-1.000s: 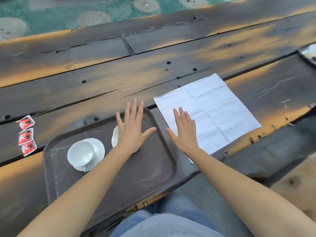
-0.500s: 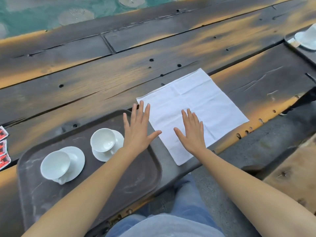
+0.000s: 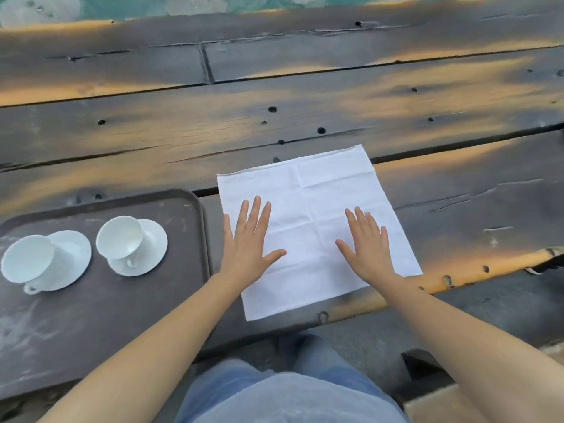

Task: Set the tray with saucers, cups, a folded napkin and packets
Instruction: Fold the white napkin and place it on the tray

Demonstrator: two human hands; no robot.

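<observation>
A white cloth napkin (image 3: pixel 317 190) lies spread flat and unfolded on the dark wooden table, close to the near edge. My left hand (image 3: pixel 248 242) and my right hand (image 3: pixel 367 242) both rest flat on it, fingers apart, holding nothing. To the left sits a dark brown tray (image 3: pixel 100 315). On the tray stand two white cups on white saucers: one cup (image 3: pixel 29 257) at the far left and one cup (image 3: pixel 120 238) nearer the napkin, on its saucer (image 3: pixel 152 251). No packets are in view.
The wooden table (image 3: pixel 305 111) of weathered planks runs across the view, with gaps and holes. Its near edge (image 3: pixel 457 279) runs just under the napkin. My legs in blue jeans (image 3: pixel 283 392) are below. A green patterned floor (image 3: pixel 122 4) shows beyond the table.
Both hands have moved right, off the tray's edge and onto the napkin, and spread further apart. The view has shifted right, so the red packets at the left have left the frame.
</observation>
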